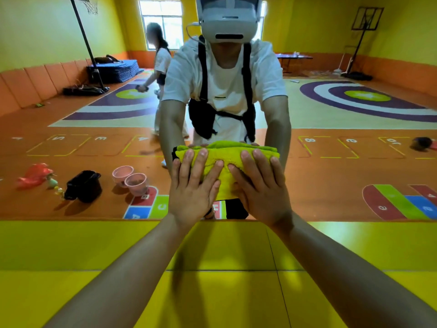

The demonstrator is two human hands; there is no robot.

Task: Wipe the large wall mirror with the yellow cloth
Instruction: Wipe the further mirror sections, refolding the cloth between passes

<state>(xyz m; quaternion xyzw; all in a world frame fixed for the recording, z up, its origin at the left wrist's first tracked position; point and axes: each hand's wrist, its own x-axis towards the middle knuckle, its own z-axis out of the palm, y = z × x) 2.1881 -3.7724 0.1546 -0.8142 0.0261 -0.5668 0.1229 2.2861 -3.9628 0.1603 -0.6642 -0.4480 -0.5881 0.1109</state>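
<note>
Nearest the camera, two bare forearms reach forward over the yellow wall padding (71,245) that runs below the mirror (331,162). The left hand (192,185) and the right hand (259,185) both lie flat and open, fingers spread, palms pressing the folded yellow cloth (224,166) against the glass; neither hand closes around it. The cloth sits low on the mirror, just above the mirror's bottom edge and roughly at its middle, with its own reflection touching it from above.

The step in hand looks like the wipe itself, cloth already on the glass. Most of the mirror spreads well to either side of the cloth and above it, so much of the surface probably remains to be covered. The next move calls for keeping even pressure through both palms while sliding the cloth sideways or upward, without letting the folds slip out from under the fingers.

Beyond the cloth, in the reflection, stands the person wearing a white headset (228,17), white shirt and black harness. Left of the cloth, on the reflected orange floor, sit two pink bowls (130,179) and a black bag (84,185).

The floor markings read mirrored: numbers such as 3, 4, 5 to the cloth's left and 8, 9, 10 to its right, plus letters A, B, C on coloured tiles below left. No brand name is legible anywhere.
</note>
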